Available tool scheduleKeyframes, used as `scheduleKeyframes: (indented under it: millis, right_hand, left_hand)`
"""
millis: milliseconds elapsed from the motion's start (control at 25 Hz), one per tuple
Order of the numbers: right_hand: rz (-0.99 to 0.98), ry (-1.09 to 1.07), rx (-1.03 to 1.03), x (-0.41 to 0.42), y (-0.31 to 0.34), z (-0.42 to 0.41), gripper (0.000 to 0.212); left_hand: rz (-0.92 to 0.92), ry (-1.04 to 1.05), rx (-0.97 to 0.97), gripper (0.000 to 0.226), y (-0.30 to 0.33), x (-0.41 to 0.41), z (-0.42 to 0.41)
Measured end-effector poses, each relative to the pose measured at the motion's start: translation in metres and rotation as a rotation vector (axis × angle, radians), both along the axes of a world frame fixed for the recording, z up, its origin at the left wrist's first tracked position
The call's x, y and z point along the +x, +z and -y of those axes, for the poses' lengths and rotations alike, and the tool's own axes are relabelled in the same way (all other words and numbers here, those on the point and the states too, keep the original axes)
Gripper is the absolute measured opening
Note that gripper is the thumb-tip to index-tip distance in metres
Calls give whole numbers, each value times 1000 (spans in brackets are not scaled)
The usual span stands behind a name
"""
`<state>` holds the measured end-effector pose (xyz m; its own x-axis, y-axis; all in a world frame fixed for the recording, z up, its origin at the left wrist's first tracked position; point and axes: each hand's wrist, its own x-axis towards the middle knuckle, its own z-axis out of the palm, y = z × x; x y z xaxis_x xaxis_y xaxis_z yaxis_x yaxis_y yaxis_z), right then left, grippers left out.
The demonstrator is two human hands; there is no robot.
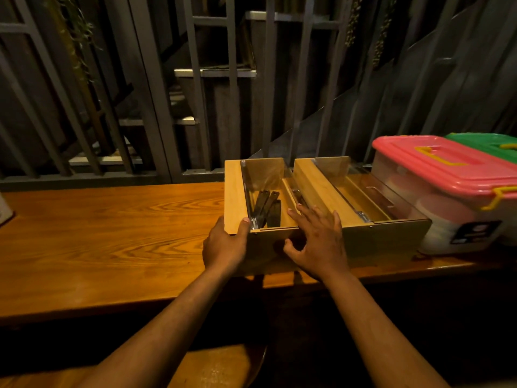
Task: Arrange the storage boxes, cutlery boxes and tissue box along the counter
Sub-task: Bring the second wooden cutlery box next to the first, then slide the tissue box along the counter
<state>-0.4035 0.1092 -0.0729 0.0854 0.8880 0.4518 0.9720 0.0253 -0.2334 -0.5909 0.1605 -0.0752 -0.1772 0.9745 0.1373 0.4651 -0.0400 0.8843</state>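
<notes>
Two wooden cutlery boxes with clear lids stand side by side on the counter [98,228]. The left cutlery box [232,191] holds dark-handled cutlery [265,208]. My left hand [223,245] grips its front left corner, thumb on the top edge. My right hand [316,242] lies with fingers spread over that box's front right part, where it meets the right cutlery box [389,236]. To the right stand a clear storage box with a pink lid [436,163] and, behind it, one with a green lid [486,142]. No tissue box shows.
A dark slatted metal railing [195,107] runs along the counter's back edge. A pale object [4,208] pokes in at the far left edge. A wooden stool seat [218,365] sits below the counter's front.
</notes>
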Motion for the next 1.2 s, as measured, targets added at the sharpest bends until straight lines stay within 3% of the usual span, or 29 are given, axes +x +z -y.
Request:
scheduleKeyframes:
  millis: [240, 480, 880, 1200]
  right_hand:
    - [-52, -36, 21, -24, 10, -3, 63]
    - [-95, 161, 91, -131, 26, -30, 57]
    - [-76, 452, 74, -375, 18, -84, 53]
    - [-133, 472, -59, -604, -11, -149, 52]
  left_hand:
    - [-279, -15, 28, 57, 10, -36, -3]
    - [-594, 74, 250, 46, 29, -141, 18]
    - [-764, 340, 198, 52, 13, -392, 19]
    - [-806, 389, 52, 55, -9, -619, -43]
